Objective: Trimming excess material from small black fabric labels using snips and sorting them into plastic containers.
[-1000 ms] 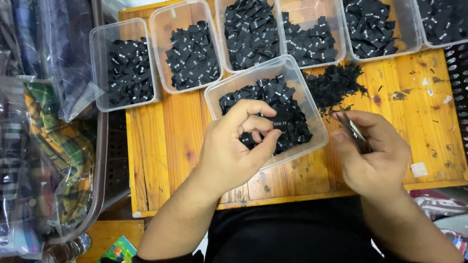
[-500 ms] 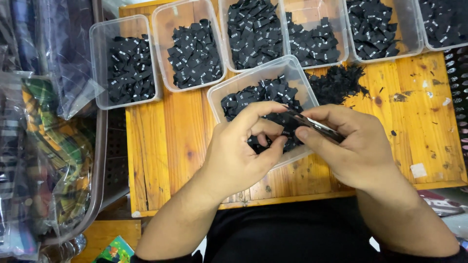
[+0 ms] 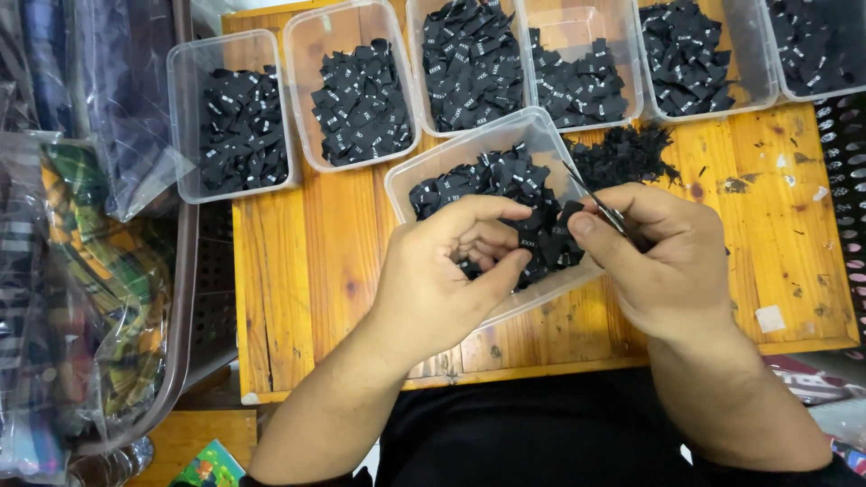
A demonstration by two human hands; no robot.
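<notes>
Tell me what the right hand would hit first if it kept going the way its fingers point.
Probably the left hand: the right hand points leftward over the clear tub, fingertips nearly meeting; depth is unclear.

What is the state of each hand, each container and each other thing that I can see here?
left hand: pinching a black label over the near container
right hand: closed around small scissors
near container: tilted askew, partly filled with labels
far containers: open, in a row, holding black labels
loose label pile: heaped on the wooden table
plastic bags: stuffed with fabric, left of the table
</notes>
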